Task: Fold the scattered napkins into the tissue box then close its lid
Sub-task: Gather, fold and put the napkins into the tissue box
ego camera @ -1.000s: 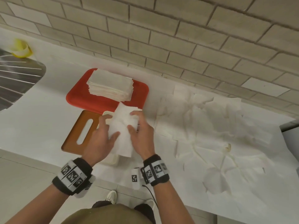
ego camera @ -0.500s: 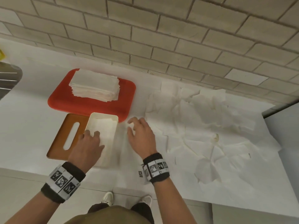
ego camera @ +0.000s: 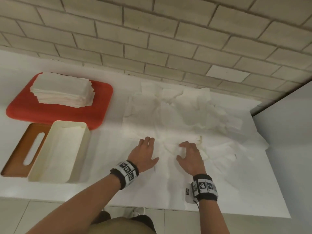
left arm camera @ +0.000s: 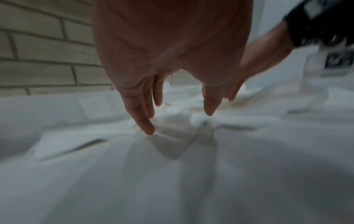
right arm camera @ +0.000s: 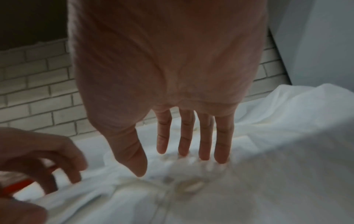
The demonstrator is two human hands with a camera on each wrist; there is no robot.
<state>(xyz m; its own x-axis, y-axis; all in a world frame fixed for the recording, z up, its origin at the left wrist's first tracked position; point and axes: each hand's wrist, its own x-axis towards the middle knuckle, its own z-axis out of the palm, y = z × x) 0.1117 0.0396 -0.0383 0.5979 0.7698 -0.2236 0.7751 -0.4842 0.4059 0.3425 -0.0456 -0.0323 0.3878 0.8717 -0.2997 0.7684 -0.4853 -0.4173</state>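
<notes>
The cream tissue box (ego camera: 79, 154) stands open at the left with folded napkins lying inside. Its brown wooden lid (ego camera: 18, 154), with a slot, lies flat under the box's left side. Loose white napkins (ego camera: 185, 119) cover the counter to the right. My left hand (ego camera: 146, 149) hovers over their near edge with fingers (left arm camera: 147, 128) straight and spread, one tip touching paper. My right hand (ego camera: 184, 152) is beside it, its fingers (right arm camera: 222, 151) reaching down so the tips touch a crumpled napkin (right arm camera: 187, 184). Neither hand holds anything.
A red tray (ego camera: 55, 114) behind the box carries a tall stack of folded napkins (ego camera: 62, 92). A brick wall (ego camera: 168, 39) runs along the back of the counter. A grey panel (ego camera: 287, 132) bounds it at the right. The counter's front edge (ego camera: 152, 205) is just below my wrists.
A second ago both hands held a folded napkin over the box, then the left hand pressed it in. Both hands have since moved right onto the loose napkins.
</notes>
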